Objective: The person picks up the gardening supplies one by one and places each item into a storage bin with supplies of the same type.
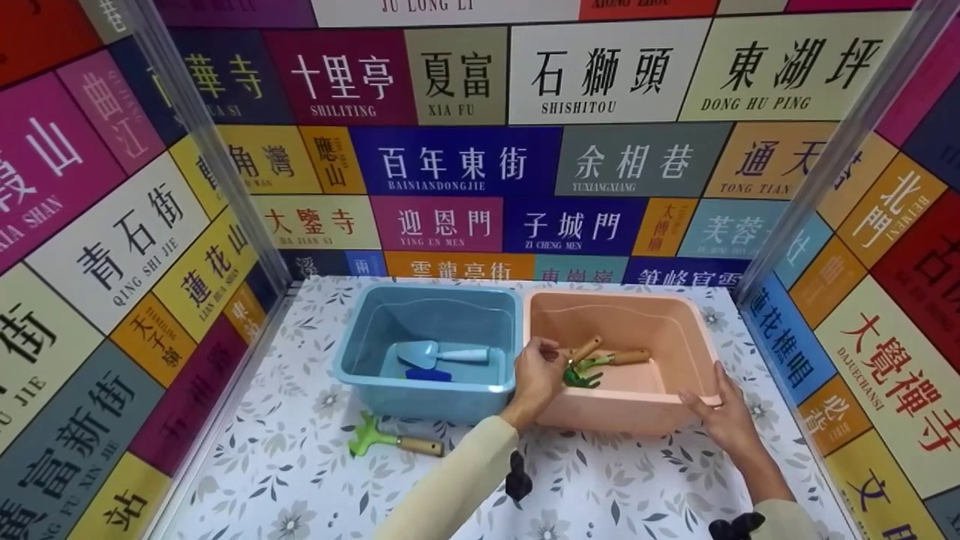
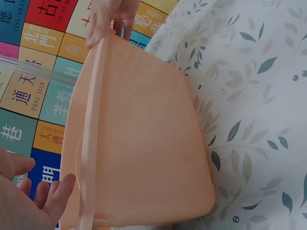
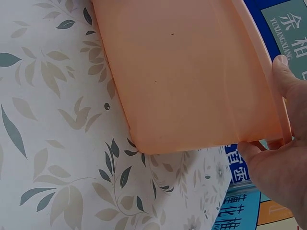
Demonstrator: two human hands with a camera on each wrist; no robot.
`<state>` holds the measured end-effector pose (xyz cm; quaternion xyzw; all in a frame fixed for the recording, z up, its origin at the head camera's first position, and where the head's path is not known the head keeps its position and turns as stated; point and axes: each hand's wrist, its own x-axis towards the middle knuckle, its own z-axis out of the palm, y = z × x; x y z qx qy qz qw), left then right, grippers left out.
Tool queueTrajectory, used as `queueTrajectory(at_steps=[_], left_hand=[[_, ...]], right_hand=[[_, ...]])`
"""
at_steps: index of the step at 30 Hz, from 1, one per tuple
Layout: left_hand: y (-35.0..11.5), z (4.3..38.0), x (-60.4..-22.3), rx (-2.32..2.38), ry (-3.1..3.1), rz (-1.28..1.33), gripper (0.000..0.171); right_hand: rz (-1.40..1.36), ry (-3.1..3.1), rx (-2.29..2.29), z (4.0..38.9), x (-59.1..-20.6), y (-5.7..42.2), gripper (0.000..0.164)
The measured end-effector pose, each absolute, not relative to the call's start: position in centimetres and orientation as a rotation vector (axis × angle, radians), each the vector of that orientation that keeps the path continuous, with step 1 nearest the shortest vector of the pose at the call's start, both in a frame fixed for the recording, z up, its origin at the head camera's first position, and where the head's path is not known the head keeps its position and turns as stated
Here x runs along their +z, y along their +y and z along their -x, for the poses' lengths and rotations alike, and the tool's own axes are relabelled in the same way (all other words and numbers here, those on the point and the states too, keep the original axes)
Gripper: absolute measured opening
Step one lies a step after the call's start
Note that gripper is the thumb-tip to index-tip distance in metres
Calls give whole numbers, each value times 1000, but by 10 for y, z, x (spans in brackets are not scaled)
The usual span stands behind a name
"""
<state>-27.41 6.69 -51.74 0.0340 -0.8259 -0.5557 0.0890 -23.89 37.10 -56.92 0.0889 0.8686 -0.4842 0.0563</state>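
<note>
A peach plastic bin (image 1: 600, 411) stands on the table, with a dark green hand rake (image 1: 581, 379) and a light green tool with a wooden handle (image 1: 630, 356) inside. Over its left rim reaches my left hand (image 1: 540, 371), close to the rake. In the left wrist view the fingers of that hand (image 2: 36, 201) are loosely bent and spread, with nothing seen between them. My right hand (image 1: 724, 412) grips the bin's front right corner, thumb and fingers round the rim in the right wrist view, where the bin's outer wall (image 3: 187, 81) fills the middle.
A blue bin (image 1: 427, 394) stands directly left of the peach one, holding a light blue trowel (image 1: 442, 355) and a dark blue piece (image 1: 427, 374). On the floral tabletop (image 1: 300, 465) in front lies a green hand fork (image 1: 394, 441) with a wooden handle. Sign-covered panels enclose the back and sides.
</note>
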Motion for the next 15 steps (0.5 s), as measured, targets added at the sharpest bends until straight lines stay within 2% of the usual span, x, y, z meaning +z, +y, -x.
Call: queueTrajectory(at_steps=[9, 15], left_hand=[[42, 255, -527, -1974, -2344, 17, 11], [16, 243, -539, -1975, -2378, 142, 14]], right_hand=[[-278, 2647, -1479, 239, -570, 371, 100], [-285, 2641, -1469, 239, -569, 371, 102]])
